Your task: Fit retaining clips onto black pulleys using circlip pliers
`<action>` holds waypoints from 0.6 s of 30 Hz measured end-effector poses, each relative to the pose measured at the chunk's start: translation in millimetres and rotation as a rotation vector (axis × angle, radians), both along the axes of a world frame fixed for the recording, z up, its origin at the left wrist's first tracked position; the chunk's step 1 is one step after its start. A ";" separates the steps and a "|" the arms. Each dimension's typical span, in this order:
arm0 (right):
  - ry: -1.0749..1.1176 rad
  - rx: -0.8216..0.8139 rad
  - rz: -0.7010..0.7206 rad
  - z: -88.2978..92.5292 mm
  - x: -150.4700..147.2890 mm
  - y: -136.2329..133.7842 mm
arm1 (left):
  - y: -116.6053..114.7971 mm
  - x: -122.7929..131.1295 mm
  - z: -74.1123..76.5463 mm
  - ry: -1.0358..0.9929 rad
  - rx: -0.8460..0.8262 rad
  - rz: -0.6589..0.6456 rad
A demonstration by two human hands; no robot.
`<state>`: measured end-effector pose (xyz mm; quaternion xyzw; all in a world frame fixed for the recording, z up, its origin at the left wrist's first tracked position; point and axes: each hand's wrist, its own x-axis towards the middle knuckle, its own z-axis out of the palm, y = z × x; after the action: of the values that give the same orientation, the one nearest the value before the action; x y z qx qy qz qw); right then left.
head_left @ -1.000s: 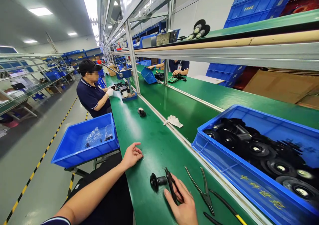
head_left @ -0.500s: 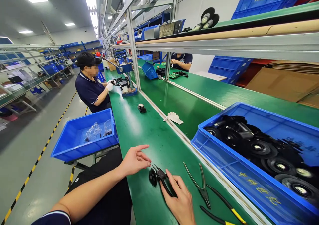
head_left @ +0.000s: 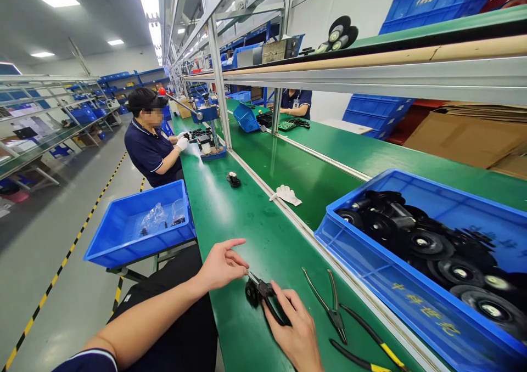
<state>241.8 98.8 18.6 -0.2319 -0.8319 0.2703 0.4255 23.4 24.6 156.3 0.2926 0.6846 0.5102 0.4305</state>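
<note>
Held in my right hand (head_left: 294,322) is a pair of snap-ring pliers (head_left: 265,289), its thin tips pointing up and left. Those tips meet the fingertips of my left hand (head_left: 222,265). On that hand the index finger stretches out, while the thumb and another finger pinch together at the tips. Whatever sits in the pinch is too small to make out. Just below the plier jaws a small black wheel-like part (head_left: 251,293) rests on the green bench (head_left: 247,328). A second pair of pliers (head_left: 336,317), with black and yellow handles, lies right of my right hand.
A blue bin (head_left: 370,262) full of black wheels stands at the right. Another blue bin (head_left: 140,246) with clear bags is at the left. Farther up are a white glove (head_left: 288,195), a black coiled part (head_left: 233,179), a lever press (head_left: 209,125) and a gloved co-worker (head_left: 150,136).
The plier tips have shifted slightly left and come up to my left fingertips. The gap between the two tips looks narrower. My left hand has stayed almost in place.
</note>
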 end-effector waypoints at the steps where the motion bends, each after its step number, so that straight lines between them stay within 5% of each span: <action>1: 0.007 -0.005 -0.001 -0.2 -0.2 -0.1 | 0.0 0.1 -0.4 -0.001 -0.003 -0.001; 18: 0.035 0.001 -0.040 3.8 -1.0 3.6 | -2.1 3.2 5.8 0.043 -0.013 -0.041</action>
<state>240.9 102.4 22.5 -0.2433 -0.8197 0.2653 0.4456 26.7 22.5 162.1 0.3149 0.6908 0.4905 0.4277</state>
